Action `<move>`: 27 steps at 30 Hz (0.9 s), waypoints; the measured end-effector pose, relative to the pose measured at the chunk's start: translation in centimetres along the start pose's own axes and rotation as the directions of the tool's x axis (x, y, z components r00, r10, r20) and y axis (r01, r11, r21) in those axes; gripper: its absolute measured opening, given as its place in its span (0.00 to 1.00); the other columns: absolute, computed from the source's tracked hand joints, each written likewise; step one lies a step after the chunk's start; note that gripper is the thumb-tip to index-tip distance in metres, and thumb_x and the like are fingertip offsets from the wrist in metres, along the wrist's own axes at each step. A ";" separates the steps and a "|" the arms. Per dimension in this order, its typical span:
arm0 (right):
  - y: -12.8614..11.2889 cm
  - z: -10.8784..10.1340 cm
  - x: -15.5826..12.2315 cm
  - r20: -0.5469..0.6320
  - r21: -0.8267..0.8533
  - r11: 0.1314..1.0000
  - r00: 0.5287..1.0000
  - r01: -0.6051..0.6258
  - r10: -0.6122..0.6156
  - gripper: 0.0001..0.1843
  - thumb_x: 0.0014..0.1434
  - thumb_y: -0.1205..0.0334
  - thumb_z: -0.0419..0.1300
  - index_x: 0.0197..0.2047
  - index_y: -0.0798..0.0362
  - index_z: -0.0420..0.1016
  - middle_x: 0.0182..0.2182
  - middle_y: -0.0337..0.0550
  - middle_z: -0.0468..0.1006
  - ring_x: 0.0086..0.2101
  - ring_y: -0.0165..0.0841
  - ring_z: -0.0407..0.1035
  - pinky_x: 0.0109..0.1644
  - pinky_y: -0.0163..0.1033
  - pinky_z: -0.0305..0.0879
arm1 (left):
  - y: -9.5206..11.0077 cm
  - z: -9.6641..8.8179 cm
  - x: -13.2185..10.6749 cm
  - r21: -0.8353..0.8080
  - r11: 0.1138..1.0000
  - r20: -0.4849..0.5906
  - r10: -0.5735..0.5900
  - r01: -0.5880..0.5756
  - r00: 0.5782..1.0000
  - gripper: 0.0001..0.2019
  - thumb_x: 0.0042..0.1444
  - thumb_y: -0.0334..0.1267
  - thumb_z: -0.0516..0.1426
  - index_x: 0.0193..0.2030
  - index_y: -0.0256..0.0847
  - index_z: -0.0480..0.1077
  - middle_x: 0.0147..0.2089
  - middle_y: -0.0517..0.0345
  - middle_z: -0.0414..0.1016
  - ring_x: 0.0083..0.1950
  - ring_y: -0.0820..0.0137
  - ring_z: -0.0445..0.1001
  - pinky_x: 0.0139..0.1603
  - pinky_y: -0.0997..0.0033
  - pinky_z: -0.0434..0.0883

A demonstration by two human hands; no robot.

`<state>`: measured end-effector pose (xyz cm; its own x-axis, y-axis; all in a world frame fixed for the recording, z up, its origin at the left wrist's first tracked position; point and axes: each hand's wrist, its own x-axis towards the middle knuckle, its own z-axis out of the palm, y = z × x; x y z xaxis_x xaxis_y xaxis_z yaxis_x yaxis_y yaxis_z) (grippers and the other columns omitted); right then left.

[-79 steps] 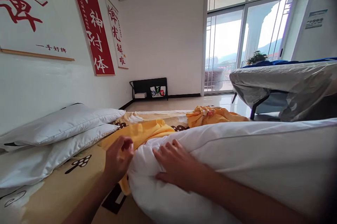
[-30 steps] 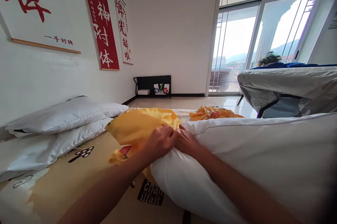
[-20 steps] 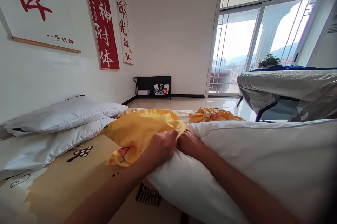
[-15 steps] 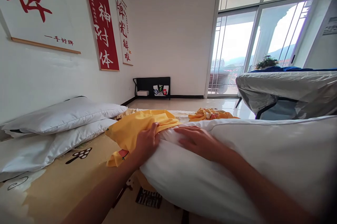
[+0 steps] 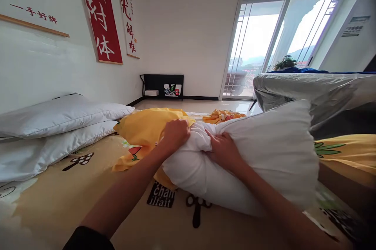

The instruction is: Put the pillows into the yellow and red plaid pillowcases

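Note:
A white pillow (image 5: 273, 148) lies across the bed in front of me, bunched and creased at its left end. That end reaches into a yellow pillowcase (image 5: 147, 125) with a printed fruit on it. My left hand (image 5: 177, 134) is closed on the pillowcase's edge where it meets the pillow. With curled fingers my right hand (image 5: 225, 150) grips the bunched white fabric of the pillow, a short way to the right. The part of the pillow inside the case is hidden.
Two white pillows (image 5: 67, 115) are stacked at the left. The patterned tan sheet (image 5: 117, 218) covers the bed. Crumpled orange-yellow cloth (image 5: 223, 116) lies at the far edge; more yellow cloth (image 5: 352, 152) is at right. Beyond stands a plastic-wrapped mattress (image 5: 293, 85).
My right hand has gone from lying flat on the pillow to gripping its fabric. The pillow is now bunched, its right end raised with a corner showing. The view has shifted.

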<state>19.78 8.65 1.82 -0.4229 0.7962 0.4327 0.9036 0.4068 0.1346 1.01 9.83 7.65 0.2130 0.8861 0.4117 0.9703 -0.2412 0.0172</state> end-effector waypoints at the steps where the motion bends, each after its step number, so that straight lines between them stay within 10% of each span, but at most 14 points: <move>1: -0.5 0.3 0.4 0.031 0.016 1.000 0.999 -0.009 0.009 0.26 0.57 0.60 0.58 0.57 0.62 0.68 0.38 0.54 0.80 0.42 0.42 0.71 0.49 0.44 0.53 | 0.3 0.1 0.4 -0.008 1.000 -0.006 0.007 -0.008 1.000 0.17 0.64 0.42 0.46 0.38 0.37 0.74 0.39 0.44 0.78 0.42 0.57 0.77 0.40 0.64 0.68; 5: -3.3 0.4 -0.1 0.132 0.086 0.993 0.987 0.084 -0.095 0.11 0.52 0.69 0.55 0.38 0.56 0.75 0.34 0.49 0.79 0.39 0.38 0.71 0.48 0.42 0.51 | 1.0 1.4 2.3 -0.042 0.999 -0.028 -0.001 0.000 1.000 0.18 0.67 0.42 0.43 0.42 0.38 0.72 0.42 0.46 0.78 0.43 0.61 0.77 0.41 0.67 0.68; 10: -5.2 0.8 -1.1 0.091 0.166 0.952 0.957 0.259 -0.276 0.13 0.50 0.71 0.54 0.38 0.57 0.76 0.38 0.51 0.79 0.44 0.41 0.70 0.54 0.45 0.53 | 3.9 2.4 3.2 -0.075 0.994 -0.016 0.075 -0.076 0.997 0.16 0.66 0.39 0.43 0.51 0.36 0.68 0.40 0.45 0.78 0.42 0.59 0.78 0.38 0.66 0.69; 17: -1.1 3.5 1.9 -0.074 0.249 0.967 0.994 -0.054 0.074 0.22 0.62 0.69 0.46 0.57 0.54 0.69 0.49 0.52 0.76 0.51 0.42 0.66 0.53 0.45 0.59 | 8.3 2.7 0.2 -0.012 0.964 -0.013 0.264 -0.264 0.964 0.14 0.62 0.31 0.47 0.52 0.34 0.67 0.37 0.46 0.77 0.40 0.61 0.77 0.36 0.67 0.69; 23: 3.1 3.7 0.9 -0.115 0.275 0.962 0.993 0.007 0.026 0.17 0.61 0.63 0.54 0.52 0.52 0.74 0.46 0.51 0.78 0.49 0.42 0.68 0.53 0.47 0.54 | 3.9 3.2 -1.6 0.109 0.956 -0.059 0.281 -0.274 0.958 0.12 0.60 0.27 0.48 0.48 0.34 0.67 0.44 0.44 0.73 0.46 0.57 0.73 0.41 0.60 0.68; 27: 4.0 3.3 -0.1 -0.239 0.195 0.981 0.970 0.013 0.035 0.23 0.62 0.55 0.55 0.59 0.49 0.69 0.43 0.49 0.77 0.45 0.42 0.68 0.52 0.48 0.54 | 0.1 3.7 -2.0 0.156 0.987 -0.210 0.069 -0.036 0.975 0.09 0.58 0.34 0.52 0.43 0.36 0.69 0.44 0.44 0.71 0.48 0.53 0.69 0.45 0.56 0.66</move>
<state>23.25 11.63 -0.63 -0.3625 0.6797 0.6377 0.8672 0.4966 -0.0364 1.07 9.50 3.44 0.2507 0.7640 0.5945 0.9679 -0.2086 -0.1401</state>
